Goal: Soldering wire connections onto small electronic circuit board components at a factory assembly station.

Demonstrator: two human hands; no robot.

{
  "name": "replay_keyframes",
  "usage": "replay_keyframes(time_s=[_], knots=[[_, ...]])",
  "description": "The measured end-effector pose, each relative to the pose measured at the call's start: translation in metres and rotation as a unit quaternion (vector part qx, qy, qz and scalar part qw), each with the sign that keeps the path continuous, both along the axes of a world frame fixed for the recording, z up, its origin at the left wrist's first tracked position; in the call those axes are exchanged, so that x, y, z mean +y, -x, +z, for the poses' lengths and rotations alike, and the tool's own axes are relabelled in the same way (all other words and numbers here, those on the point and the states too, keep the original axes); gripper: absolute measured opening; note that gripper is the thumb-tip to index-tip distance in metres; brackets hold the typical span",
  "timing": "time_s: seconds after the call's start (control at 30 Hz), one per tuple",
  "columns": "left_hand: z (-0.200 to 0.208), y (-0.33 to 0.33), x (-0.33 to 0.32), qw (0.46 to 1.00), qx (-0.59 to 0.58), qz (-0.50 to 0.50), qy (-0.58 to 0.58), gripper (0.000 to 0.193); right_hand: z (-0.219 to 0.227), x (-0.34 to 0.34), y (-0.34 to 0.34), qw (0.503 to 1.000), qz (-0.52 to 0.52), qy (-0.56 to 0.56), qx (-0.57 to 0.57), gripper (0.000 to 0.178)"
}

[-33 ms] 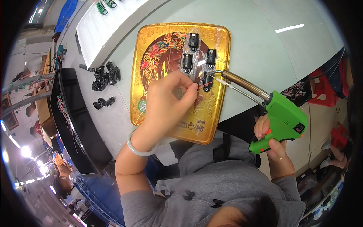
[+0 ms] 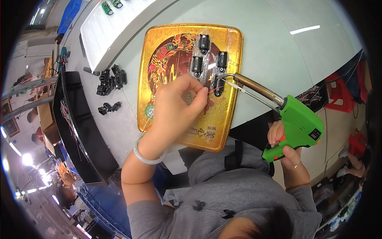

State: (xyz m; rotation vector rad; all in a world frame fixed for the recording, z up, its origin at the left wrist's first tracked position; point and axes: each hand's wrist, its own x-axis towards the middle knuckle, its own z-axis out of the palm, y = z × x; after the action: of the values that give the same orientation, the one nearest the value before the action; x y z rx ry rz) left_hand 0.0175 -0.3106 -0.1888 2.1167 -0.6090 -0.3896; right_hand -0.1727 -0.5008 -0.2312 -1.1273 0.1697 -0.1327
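My left hand (image 2: 177,105) is closed in a pinch on a thin red wire (image 2: 214,89), whose end reaches a small black plastic part (image 2: 218,87). Wrapped round the handle of a green soldering gun (image 2: 299,123) is my right hand (image 2: 287,145). The gun's hot bent tip (image 2: 227,75) and its solder feed nozzle (image 2: 232,85) meet at the upper end of that part; exact contact is too small to tell. Several like parts, among them one black part (image 2: 203,44), sit on clear tape on a gold decorated tin lid (image 2: 191,144). A green ring-shaped piece (image 2: 149,111) lies partly behind my left wrist.
Loose black parts (image 2: 106,84) lie on the table (image 2: 270,51) left of the lid. Farther left stands a black bin (image 2: 85,131) with wires. A white tray (image 2: 107,38) holds green pieces at the back. Red stools (image 2: 340,95) and other people are beyond the table.
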Motion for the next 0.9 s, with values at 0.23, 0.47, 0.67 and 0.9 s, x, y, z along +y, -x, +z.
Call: replay_keyframes(time_s=[0.23, 0.47, 0.67, 0.9], knots=[[0.0011, 0.0005, -0.0001, 1.0, 0.012, 0.002, -0.008, 0.008, 0.002, 0.0051, -0.0016, 0.999, -0.027, -0.002, 0.021, 0.033], [-0.0004, 0.0012, -0.0001, 1.0, 0.012, -0.005, 0.013, 0.008, 0.0018, 0.0033, 0.0016, 1.0, 0.004, -0.012, 0.014, 0.029], [0.0014, 0.0013, 0.0002, 0.999, 0.03, -0.02, 0.003, 0.008, 0.0002, 0.0061, 0.0034, 1.0, 0.003, -0.019, 0.015, 0.028], [0.0034, 0.0012, -0.0014, 0.999, 0.039, -0.003, -0.017, 0.008, -0.0005, 0.0083, 0.0038, 0.999, 0.007, -0.041, 0.02, 0.024]])
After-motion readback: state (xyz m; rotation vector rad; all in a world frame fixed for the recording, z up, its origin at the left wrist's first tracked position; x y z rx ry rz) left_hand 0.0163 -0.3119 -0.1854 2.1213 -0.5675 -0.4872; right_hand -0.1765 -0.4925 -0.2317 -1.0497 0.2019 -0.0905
